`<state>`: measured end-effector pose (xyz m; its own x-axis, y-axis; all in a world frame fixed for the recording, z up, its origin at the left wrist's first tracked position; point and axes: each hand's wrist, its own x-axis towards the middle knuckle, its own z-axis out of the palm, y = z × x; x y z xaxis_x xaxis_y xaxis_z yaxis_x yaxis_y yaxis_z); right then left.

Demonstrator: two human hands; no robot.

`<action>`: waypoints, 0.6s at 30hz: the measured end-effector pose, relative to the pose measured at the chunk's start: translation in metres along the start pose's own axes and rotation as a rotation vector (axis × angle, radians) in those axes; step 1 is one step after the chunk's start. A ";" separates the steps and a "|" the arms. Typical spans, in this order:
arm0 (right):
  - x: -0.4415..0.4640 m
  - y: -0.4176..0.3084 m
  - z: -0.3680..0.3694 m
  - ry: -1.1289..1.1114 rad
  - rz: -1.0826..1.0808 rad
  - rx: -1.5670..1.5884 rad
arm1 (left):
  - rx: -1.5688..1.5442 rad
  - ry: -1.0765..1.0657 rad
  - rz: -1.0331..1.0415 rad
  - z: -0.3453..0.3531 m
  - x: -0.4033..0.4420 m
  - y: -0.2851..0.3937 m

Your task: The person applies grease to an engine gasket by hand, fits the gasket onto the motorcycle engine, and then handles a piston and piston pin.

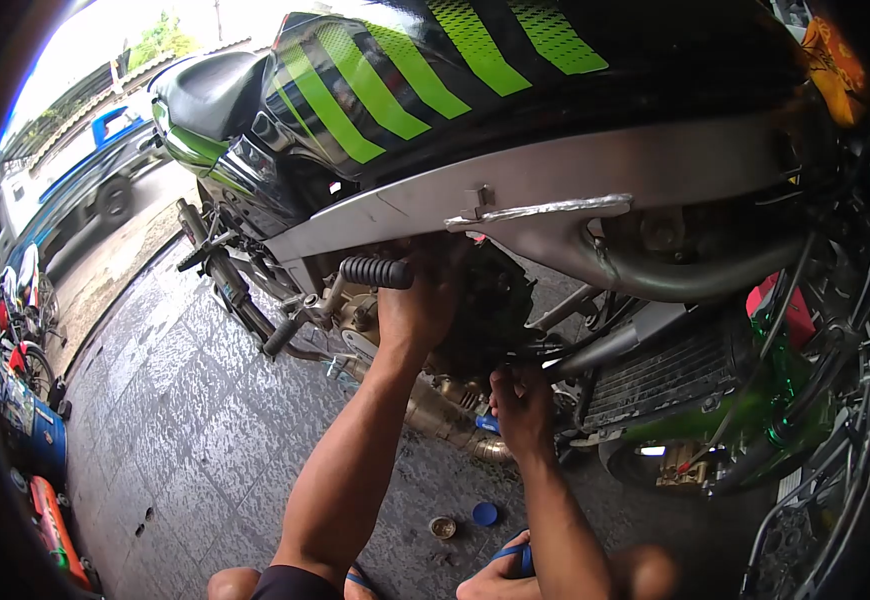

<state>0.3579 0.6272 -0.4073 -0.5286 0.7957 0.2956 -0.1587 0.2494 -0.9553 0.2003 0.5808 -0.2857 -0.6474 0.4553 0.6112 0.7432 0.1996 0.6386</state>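
Observation:
A motorcycle with a black tank and green stripes [385, 90] fills the upper view. My left hand [420, 305] reaches up into the engine area [485, 300], beside a ribbed black rubber peg [375, 271]; its fingers are hidden in shadow behind the frame. Lower and to the right, my right hand [523, 400] is closed at the bottom of the engine, fingers bent together near thin dark parts. What it holds is too small to make out. Something blue [488, 423] shows just below its fingers, by the exhaust pipe [430, 410].
On the wet tiled floor [185, 420] lie a blue cap [485, 514] and a small round container [442, 527], near my sandalled feet. The radiator [665, 385] is at right, with cables beyond. A blue truck [105, 160], parked motorcycles and a blue drum [43, 440] stand left.

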 end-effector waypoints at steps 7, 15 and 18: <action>0.001 -0.009 0.003 0.006 0.075 -0.019 | -0.087 0.020 -0.050 -0.003 0.000 0.002; 0.012 -0.012 -0.001 -0.042 0.057 -0.305 | -0.046 -0.097 -0.104 0.002 0.004 -0.014; 0.010 -0.024 -0.003 -0.019 -0.001 -0.294 | -0.075 -0.082 -0.094 0.006 0.003 -0.016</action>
<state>0.3590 0.6308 -0.3810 -0.5442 0.7856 0.2942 0.0877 0.4021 -0.9114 0.1875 0.5837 -0.2969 -0.6954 0.5075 0.5087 0.6631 0.1804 0.7265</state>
